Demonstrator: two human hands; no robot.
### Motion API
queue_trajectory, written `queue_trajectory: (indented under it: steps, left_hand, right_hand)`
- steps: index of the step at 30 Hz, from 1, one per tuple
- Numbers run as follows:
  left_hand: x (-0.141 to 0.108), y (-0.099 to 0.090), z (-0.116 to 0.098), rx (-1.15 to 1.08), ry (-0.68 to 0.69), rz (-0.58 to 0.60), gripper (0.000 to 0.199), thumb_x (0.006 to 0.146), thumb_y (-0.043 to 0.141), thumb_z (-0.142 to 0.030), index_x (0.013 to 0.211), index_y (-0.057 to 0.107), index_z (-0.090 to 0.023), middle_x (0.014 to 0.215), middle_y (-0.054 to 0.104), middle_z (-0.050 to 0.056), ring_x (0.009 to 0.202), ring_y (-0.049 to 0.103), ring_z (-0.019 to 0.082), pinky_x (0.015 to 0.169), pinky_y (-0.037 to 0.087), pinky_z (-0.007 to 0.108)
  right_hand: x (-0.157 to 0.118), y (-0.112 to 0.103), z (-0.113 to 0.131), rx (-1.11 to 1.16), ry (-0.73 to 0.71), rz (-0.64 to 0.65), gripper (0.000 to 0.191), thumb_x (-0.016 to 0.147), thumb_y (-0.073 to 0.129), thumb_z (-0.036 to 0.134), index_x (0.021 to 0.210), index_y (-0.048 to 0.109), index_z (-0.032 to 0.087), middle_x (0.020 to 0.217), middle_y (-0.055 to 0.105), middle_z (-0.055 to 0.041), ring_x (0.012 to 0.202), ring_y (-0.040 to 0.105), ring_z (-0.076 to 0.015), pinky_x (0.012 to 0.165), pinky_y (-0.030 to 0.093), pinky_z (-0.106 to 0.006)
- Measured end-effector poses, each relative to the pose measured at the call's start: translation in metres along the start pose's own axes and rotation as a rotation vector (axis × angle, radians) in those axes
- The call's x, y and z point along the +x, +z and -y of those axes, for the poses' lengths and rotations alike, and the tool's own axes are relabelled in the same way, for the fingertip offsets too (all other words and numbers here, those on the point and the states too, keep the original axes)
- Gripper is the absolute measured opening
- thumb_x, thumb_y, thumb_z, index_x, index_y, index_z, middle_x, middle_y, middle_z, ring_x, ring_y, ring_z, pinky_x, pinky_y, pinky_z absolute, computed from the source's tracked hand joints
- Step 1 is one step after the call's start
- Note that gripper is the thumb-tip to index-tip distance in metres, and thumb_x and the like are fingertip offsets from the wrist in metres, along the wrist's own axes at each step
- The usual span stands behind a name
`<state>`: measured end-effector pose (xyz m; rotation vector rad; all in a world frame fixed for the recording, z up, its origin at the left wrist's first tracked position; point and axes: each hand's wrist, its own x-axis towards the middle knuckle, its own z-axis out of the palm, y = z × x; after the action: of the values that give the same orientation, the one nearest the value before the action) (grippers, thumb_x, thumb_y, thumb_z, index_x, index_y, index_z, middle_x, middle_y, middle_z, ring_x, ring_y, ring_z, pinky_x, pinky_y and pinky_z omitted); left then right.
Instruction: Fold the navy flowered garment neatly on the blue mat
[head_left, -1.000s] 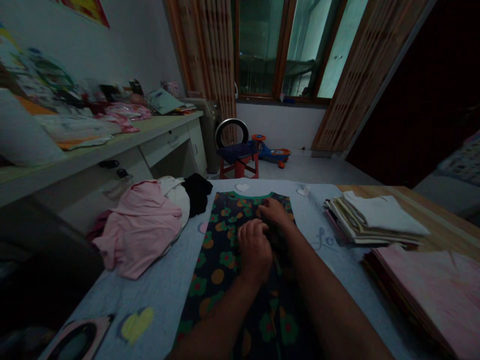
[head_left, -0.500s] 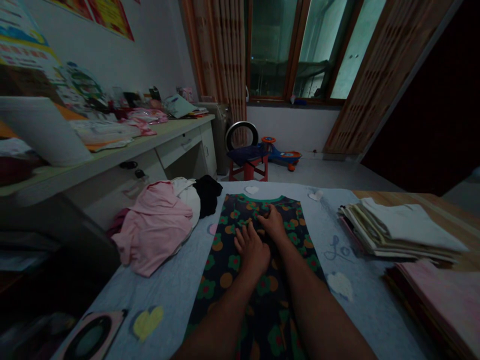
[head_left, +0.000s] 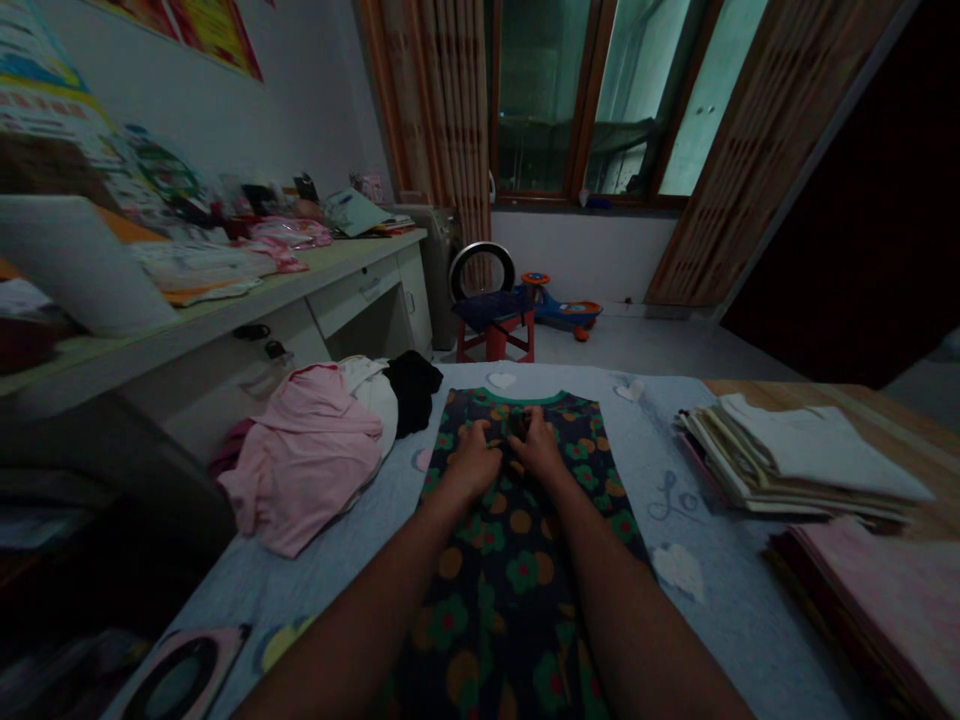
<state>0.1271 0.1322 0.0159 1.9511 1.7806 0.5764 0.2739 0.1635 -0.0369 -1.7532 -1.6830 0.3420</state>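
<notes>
A dark garment (head_left: 523, 570) with green flowers, orange dots and a green neckline lies spread out in front of me, neckline at the far end. Just below that neckline, my left hand (head_left: 474, 462) is closed on the cloth with curled fingers, its thumb towards the middle. My right hand (head_left: 538, 448) grips the cloth beside it, thumb and forefinger at a small dark fold. The two hands are apart by a narrow gap. My forearms cover parts of the garment's sides, and the fingertips are partly hidden.
A light blue cover (head_left: 337, 570) lies beneath the garment. Loose pink clothing (head_left: 307, 450) is heaped at left near a black cloth (head_left: 414, 390). Folded light clothes (head_left: 817, 455) and a pink folded pile (head_left: 892, 590) sit at right. Beyond stands a red stool (head_left: 495, 343); a desk (head_left: 360, 265) runs along the left.
My left hand has moved left and farther up the garment, from lying flat to curled fingers. My right hand has stayed near the neckline, shifting only slightly.
</notes>
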Motion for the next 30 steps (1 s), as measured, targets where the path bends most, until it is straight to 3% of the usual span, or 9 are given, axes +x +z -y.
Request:
queue_trajectory:
  steps: [3, 5, 8, 12, 16, 21, 24, 27, 30]
  left_hand:
    - [0.028, -0.025, 0.021, 0.174, 0.072, 0.032, 0.041, 0.087, 0.039, -0.012, 0.124, 0.055, -0.019, 0.128, 0.063, 0.010, 0.121, 0.058, 0.021, 0.101, 0.044, 0.032]
    - [0.042, -0.030, 0.034, 0.225, 0.085, 0.037, 0.036, 0.087, 0.041, -0.014, 0.117, 0.060, -0.018, 0.124, 0.065, 0.012, 0.119, 0.059, 0.024, 0.102, 0.044, 0.036]
    - [0.056, -0.022, 0.048, 0.253, 0.145, 0.052, 0.036, 0.087, 0.045, -0.014, 0.118, 0.062, -0.018, 0.131, 0.062, 0.012, 0.130, 0.051, 0.026, 0.111, 0.036, 0.038]
    - [0.068, -0.003, 0.062, 0.266, 0.209, 0.058, 0.046, 0.091, 0.044, -0.020, 0.137, 0.050, -0.018, 0.153, 0.043, 0.008, 0.145, 0.031, 0.023, 0.119, 0.023, 0.039]
    - [0.073, 0.004, 0.070, 0.332, 0.234, 0.042, 0.049, 0.097, 0.038, -0.030, 0.144, 0.041, -0.018, 0.158, 0.035, 0.009, 0.148, 0.025, 0.024, 0.120, 0.019, 0.042]
    - [0.086, -0.012, 0.071, 0.390, 0.257, 0.031, 0.046, 0.099, 0.033, -0.030, 0.144, 0.040, -0.022, 0.152, 0.043, 0.008, 0.138, 0.041, 0.023, 0.112, 0.033, 0.038]
    - [0.105, -0.028, 0.069, 0.424, 0.244, 0.067, 0.042, 0.096, 0.037, -0.024, 0.136, 0.050, -0.022, 0.138, 0.058, 0.009, 0.124, 0.054, 0.024, 0.103, 0.042, 0.034]
    - [0.128, -0.039, 0.067, 0.484, 0.222, 0.152, 0.035, 0.089, 0.048, -0.022, 0.122, 0.062, -0.021, 0.125, 0.065, 0.009, 0.112, 0.062, 0.024, 0.093, 0.048, 0.031]
    - [0.146, -0.045, 0.062, 0.551, 0.198, 0.239, 0.030, 0.080, 0.062, -0.024, 0.108, 0.070, -0.020, 0.115, 0.069, 0.009, 0.103, 0.066, 0.024, 0.087, 0.050, 0.027]
  right_hand:
    - [0.002, 0.000, 0.000, 0.071, 0.020, 0.014, 0.052, 0.073, 0.063, 0.025, 0.122, 0.046, 0.020, 0.102, 0.065, -0.0059, 0.098, 0.060, -0.0236, 0.085, 0.046, -0.033]
    - [0.003, 0.001, -0.001, 0.108, 0.013, 0.039, 0.046, 0.073, 0.060, 0.023, 0.118, 0.051, 0.020, 0.094, 0.065, -0.0041, 0.094, 0.061, -0.0223, 0.082, 0.047, -0.031]
    - [0.005, 0.002, -0.004, 0.138, -0.005, 0.052, 0.034, 0.073, 0.055, 0.021, 0.107, 0.057, 0.021, 0.089, 0.064, -0.0029, 0.088, 0.061, -0.0205, 0.078, 0.047, -0.029]
    - [0.006, 0.001, -0.007, 0.180, -0.036, 0.041, 0.024, 0.074, 0.050, 0.023, 0.096, 0.058, 0.021, 0.086, 0.062, -0.0021, 0.080, 0.060, -0.0193, 0.075, 0.046, -0.029]
    - [0.006, -0.002, -0.003, 0.218, -0.014, 0.007, 0.018, 0.080, 0.044, 0.028, 0.093, 0.055, 0.022, 0.087, 0.064, -0.0042, 0.084, 0.060, -0.0221, 0.076, 0.046, -0.031]
    - [0.004, -0.007, 0.005, 0.293, 0.087, -0.015, 0.032, 0.085, 0.042, 0.032, 0.112, 0.053, 0.020, 0.100, 0.067, -0.0078, 0.092, 0.062, -0.0241, 0.082, 0.048, -0.034]
    - [0.002, -0.009, 0.006, 0.365, 0.114, 0.006, 0.056, 0.084, 0.047, 0.031, 0.138, 0.041, 0.018, 0.108, 0.068, -0.0088, 0.096, 0.064, -0.0243, 0.086, 0.049, -0.036]
    - [0.000, -0.008, 0.004, 0.455, 0.066, 0.007, 0.080, 0.082, 0.052, 0.029, 0.154, 0.020, 0.019, 0.123, 0.064, -0.0094, 0.107, 0.063, -0.0240, 0.093, 0.048, -0.037]
    - [0.002, -0.005, -0.002, 0.550, -0.046, -0.023, 0.083, 0.078, 0.055, 0.026, 0.155, 0.024, 0.023, 0.144, 0.050, -0.0070, 0.129, 0.050, -0.0232, 0.108, 0.040, -0.038]
